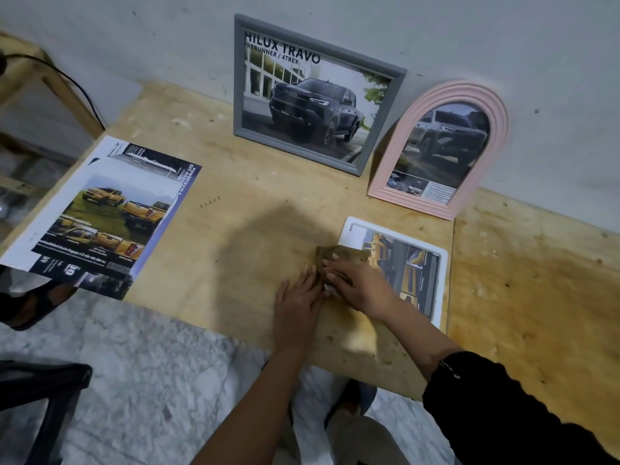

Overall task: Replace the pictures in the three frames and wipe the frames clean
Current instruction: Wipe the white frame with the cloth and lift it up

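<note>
On the table [235, 182] the light white frame [443, 260] likely slides, wanting a steadied rim; left hand [297, 307] lies flat, right hand [355, 286] presses the limp cloth [335, 255] flat-fingered.

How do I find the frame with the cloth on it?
Find the wooden table by the wall. In front of the pink arched frame lies the white frame. Only it lies flat and shows yellow trucks; the others stand against the wall.

The cloth [339, 256] and right hand [357, 287] hide the near-left edge of the white frame [443, 273].
</note>
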Tool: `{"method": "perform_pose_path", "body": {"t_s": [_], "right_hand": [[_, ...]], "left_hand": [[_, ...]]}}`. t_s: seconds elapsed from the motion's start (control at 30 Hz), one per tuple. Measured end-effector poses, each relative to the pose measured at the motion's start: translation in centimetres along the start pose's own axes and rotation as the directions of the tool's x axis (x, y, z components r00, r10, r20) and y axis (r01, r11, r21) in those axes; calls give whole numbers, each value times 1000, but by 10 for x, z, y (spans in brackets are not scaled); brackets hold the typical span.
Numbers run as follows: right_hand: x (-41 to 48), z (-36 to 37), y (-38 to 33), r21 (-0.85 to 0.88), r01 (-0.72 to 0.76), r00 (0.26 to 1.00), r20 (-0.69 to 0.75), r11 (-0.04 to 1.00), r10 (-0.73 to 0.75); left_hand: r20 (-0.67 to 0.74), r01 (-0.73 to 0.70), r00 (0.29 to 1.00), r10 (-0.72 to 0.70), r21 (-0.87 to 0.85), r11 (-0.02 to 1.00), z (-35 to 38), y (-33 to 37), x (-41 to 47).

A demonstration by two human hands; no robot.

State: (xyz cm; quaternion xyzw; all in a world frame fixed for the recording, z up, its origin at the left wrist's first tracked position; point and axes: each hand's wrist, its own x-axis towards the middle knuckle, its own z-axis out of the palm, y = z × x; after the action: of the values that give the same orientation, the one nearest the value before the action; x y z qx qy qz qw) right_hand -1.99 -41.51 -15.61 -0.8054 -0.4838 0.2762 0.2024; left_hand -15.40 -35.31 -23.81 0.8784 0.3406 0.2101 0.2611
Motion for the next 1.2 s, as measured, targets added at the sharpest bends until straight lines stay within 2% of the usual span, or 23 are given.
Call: {"method": "perform_pose_path", "body": {"t_s": [0.33, 0.4, 0.47, 0.53, 0.6, 0.67, 0.73, 0.8, 0.9, 1.0, 1.07, 1.13, 1.2], "right_hand": [[-40, -16, 12, 148, -61, 996, 73, 987, 50], [-50, -22, 17, 282, -110, 994, 25, 953, 108], [-60, -35, 16, 518, -127, 972, -102, 846, 209], [-69, -46, 15, 699, -79, 909, -242, 710, 340], [-74, -54, 25, 761, -16, 810, -370, 648, 456], [-82, -59, 38, 748, 24, 683, -497, 663, 536], [-94, -59, 48, 671, 1, 564, -613, 742, 553], [-106, -53, 50, 574, -69, 505, -685, 816, 525], [-125, -32, 52, 476, -168, 488, -721, 863, 492], [-139, -11, 59, 467, -268, 479, -695, 843, 536], [-143, 4, 60, 451, -340, 535, -629, 825, 564], [-140, 19, 58, 393, -379, 630, -553, 838, 545], [-132, 31, 55, 351, -389, 655, -544, 851, 524]], "left_hand": [[54, -30, 998, 30, -8, 1000, -8, 6, -3], [72, -10, 997, 11, -16, 1000, -8, 6, -3], [73, 11, 997, -9, -25, 1000, -10, 8, -1], [49, 28, 998, -26, -43, 999, -11, 10, -1], [34, 57, 998, -54, -76, 996, -13, 11, -1], [20, 92, 996, -91, -115, 989, -14, 13, 1], [20, 127, 992, -125, -139, 982, -15, 17, 6], [88, 136, 988, -125, -125, 983, -16, 21, 15], [266, 25, 964, -18, -24, 999, -12, 21, 29], [388, -137, 915, 109, 46, 989, -8, 15, 37], [428, -189, 892, 145, 62, 980, -5, 12, 36], [438, -197, 886, 153, 56, 979, -5, 13, 32], [447, -184, 882, 150, 34, 982, -6, 16, 25]]}}
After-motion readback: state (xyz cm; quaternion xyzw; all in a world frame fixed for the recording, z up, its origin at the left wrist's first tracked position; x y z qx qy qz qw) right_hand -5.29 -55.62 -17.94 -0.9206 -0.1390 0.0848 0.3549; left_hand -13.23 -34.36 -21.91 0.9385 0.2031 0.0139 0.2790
